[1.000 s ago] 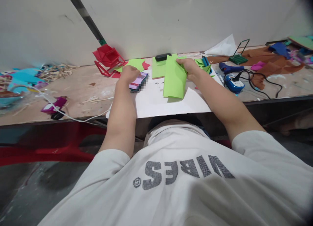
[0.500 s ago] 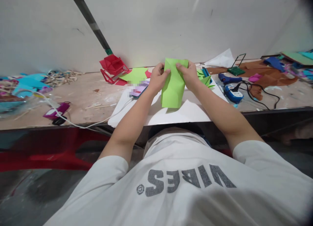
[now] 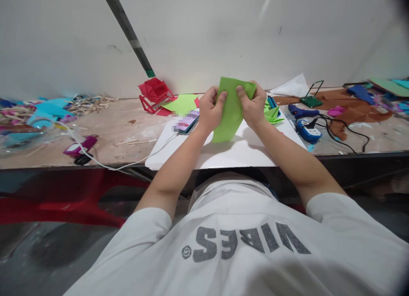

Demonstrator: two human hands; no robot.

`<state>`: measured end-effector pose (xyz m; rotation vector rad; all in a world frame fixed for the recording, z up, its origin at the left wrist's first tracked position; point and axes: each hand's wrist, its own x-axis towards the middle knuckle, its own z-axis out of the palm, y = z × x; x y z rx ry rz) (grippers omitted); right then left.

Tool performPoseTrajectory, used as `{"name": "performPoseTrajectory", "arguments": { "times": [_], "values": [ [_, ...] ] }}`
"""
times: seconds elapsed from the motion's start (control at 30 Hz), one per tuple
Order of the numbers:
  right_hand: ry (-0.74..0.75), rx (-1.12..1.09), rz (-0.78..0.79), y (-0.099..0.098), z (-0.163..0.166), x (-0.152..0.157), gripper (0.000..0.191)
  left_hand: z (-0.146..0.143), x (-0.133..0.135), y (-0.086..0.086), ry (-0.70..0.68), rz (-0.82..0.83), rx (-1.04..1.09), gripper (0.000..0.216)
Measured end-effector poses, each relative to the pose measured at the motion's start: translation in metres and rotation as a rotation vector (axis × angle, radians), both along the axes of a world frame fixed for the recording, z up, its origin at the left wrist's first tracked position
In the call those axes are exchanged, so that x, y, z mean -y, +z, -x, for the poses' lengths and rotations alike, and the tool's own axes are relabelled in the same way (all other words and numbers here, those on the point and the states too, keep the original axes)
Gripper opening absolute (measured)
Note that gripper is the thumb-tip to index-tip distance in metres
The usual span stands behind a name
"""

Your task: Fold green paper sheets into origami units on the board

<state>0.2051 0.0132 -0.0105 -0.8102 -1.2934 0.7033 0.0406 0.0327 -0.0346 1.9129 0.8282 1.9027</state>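
From my end, nearest the cam, I saw the wearer's white T-shirt (image 3: pixel 223 208), then the front edge of the worktable (image 3: pixel 105 121). A white board (image 3: pixel 236 155) lay there, its near side about at that edge. Over it was a light-green paper strip (image 3: pixel 230 112), apparently held up, w/ a shadow below. L hand (image 3: pixel 212 110) was clamped on the strip's left edge, R hand (image 3: pixel 254 104) on its upper-right edge; both thumbs pressed the face toward me, other fingers mostly hidden.

Long axis ran roughly away from the body, near end angled a bit left. Grip sat toward the far end, so most of the strip's length hung on the body side of the thumbs. Neither hand was clearly nearer; R thumb reached further in from its edge.

For room, board surface showed b/w the strip's near end and the front edge. Tighter at the sides: phone (image 3: pixel 188 124) left of L hand, folded green pieces (image 3: pixel 273 114) just beside R hand. Farther R, a blue glue gun (image 3: pixel 303 112); far L, a red chair-like model (image 3: pixel 155 91) near the wall (image 3: pixel 207 31).
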Motion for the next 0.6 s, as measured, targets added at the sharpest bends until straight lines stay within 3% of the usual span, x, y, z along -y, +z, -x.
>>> {"name": "performPoseTrajectory", "arguments": {
  "times": [0.6],
  "values": [
    [-0.052,-0.016,0.041,-0.0017,0.0025,-0.0043,0.038,-0.006,0.0094,-0.0016,-0.019,-0.016,-0.05,0.07]
  ]
}}
